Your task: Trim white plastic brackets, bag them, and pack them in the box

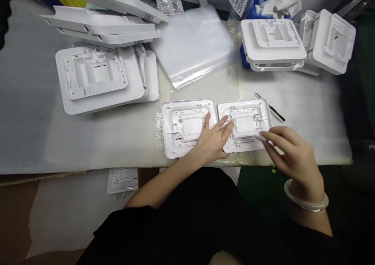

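Two white plastic housings lie side by side near the table's front edge, inner faces up: a left housing [187,126] and a right housing [244,126]. Across the place where they meet rests my left hand [212,140], fingers spread over both. My right hand [288,152] pinches a small white wad [260,135], perhaps folded tissue or cloth, at the right housing's lower right part. Its exact kind is too blurred to tell. Behind that housing, partly hidden by it, lies a slim craft knife [275,112].
Stacked white housings stand at the left [96,73] and back right [274,40]. Clear plastic bags [199,46] lie at the back middle. A labelled clear bottle [237,5] and crumpled white tissue [284,3] are behind. Below the table edge is a bagged housing [123,180].
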The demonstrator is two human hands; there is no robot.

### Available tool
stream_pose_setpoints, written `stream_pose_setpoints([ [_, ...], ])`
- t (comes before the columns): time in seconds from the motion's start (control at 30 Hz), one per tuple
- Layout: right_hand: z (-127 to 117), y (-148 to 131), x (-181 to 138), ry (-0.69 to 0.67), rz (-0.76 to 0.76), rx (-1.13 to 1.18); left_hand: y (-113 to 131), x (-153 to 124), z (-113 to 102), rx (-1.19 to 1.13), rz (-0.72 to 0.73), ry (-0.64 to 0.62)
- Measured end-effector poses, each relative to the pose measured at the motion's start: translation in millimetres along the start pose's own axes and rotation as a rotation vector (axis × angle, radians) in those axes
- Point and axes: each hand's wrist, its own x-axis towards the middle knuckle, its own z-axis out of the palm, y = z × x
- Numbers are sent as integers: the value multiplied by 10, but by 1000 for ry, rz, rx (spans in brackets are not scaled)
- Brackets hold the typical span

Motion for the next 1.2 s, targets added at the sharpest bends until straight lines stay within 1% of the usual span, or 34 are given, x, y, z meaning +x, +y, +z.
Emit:
stream_pose_setpoints([
  [0.1,-79,66,-151,160,145,-80,-17,-42,-43,19,3,-12],
  [0.17,-82,101,-248,199,203,-117,-28,-72,-73,37,11,-9],
  [0.27,-37,132,-363,167,232,-142,-27,-102,-117,65,20,-4],
  [0.47,90,150,-483,37,200,-84,66,-93,-181,173,50,-31],
  [0.53,101,175,-509,13,206,-132,105,-87,-188,198,68,-23],
  [0.6,92,212,-535,63,248,-211,142,-75,-189,213,77,0],
  [0.7,72,265,-563,184,312,-269,199,-26,-173,227,93,20],
  [0.77,84,284,-566,202,308,-254,241,32,-144,240,120,12],
  [0.9,211,296,-523,131,250,-131,321,163,-31,245,185,-20],
  [0.97,309,317,-484,79,218,-92,348,209,40,233,176,-21],
  [1.1,442,396,-417,-62,182,-196,368,238,149,211,110,7],
  [1.2,406,424,-408,-179,132,-285,367,236,176,196,110,12],
])
